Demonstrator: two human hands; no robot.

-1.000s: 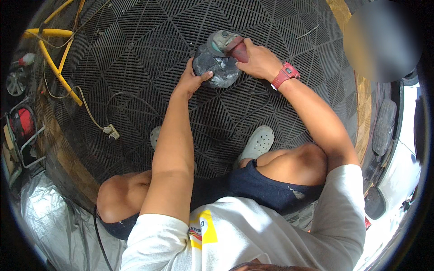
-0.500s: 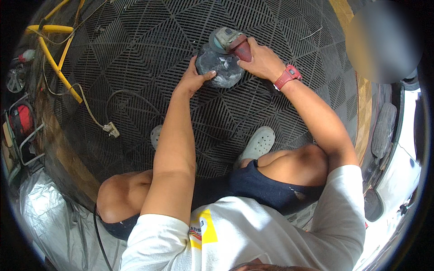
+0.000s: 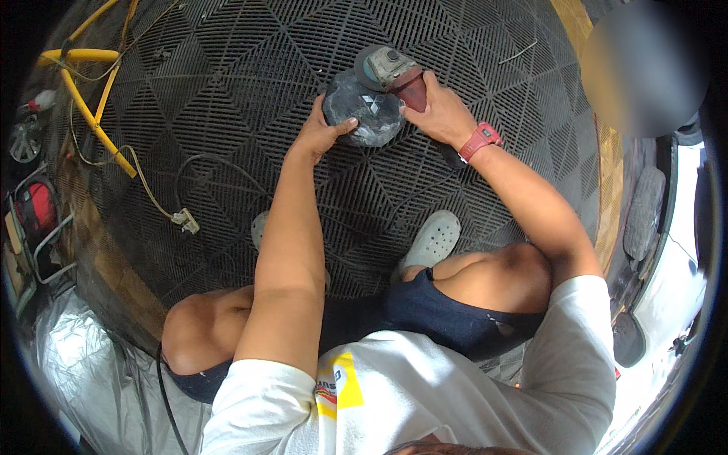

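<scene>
A rounded dark grey part with a small emblem (image 3: 362,115) lies on the black ribbed floor mat (image 3: 227,98) in front of me. My left hand (image 3: 322,130) presses against its left side, thumb across its lower edge. My right hand (image 3: 438,112) grips the dark red body of an angle grinder (image 3: 390,72), whose grey head and disc sit at the part's upper right edge. A red watch is on my right wrist. I am squatting, with both knees and white clogs (image 3: 434,239) below the hands.
A yellow hose or cable (image 3: 91,98) and a pale cord with a plug (image 3: 184,220) lie on the mat at left. Red equipment (image 3: 34,220) stands at the far left edge. Plastic sheeting (image 3: 83,364) covers the lower left. Dark pads (image 3: 643,212) sit at right.
Both hands, the grinder and the grey part stay in nearly the same place. My left thumb has shifted slightly along the part's lower edge.
</scene>
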